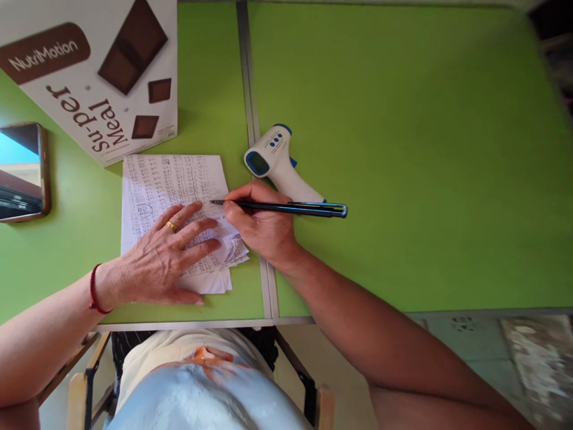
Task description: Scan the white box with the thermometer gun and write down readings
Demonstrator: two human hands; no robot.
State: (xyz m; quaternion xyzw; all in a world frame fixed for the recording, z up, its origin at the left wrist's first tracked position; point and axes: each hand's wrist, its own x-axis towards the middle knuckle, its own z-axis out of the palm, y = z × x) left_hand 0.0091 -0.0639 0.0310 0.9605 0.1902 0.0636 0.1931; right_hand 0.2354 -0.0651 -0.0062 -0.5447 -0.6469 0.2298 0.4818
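Green desk (416, 149), frame centre: right grip (268, 230) pinches pen (308, 209); lifting the spread left grip (163, 260) could let papers (188, 179) shift.

white meal box (102, 77), upper left | phone (22, 173), left edge | thermometer gun (278, 158), partly over metal strip (248, 77) | green table (412, 149)

We have a green table (425, 149), split by a metal strip (248, 71) running near to far. Left of the strip we see a box (89, 95) at the far side, a phone (21, 176) leftmost and papers (145, 179) nearer; a thermometer (282, 161) lies partly over the strip.
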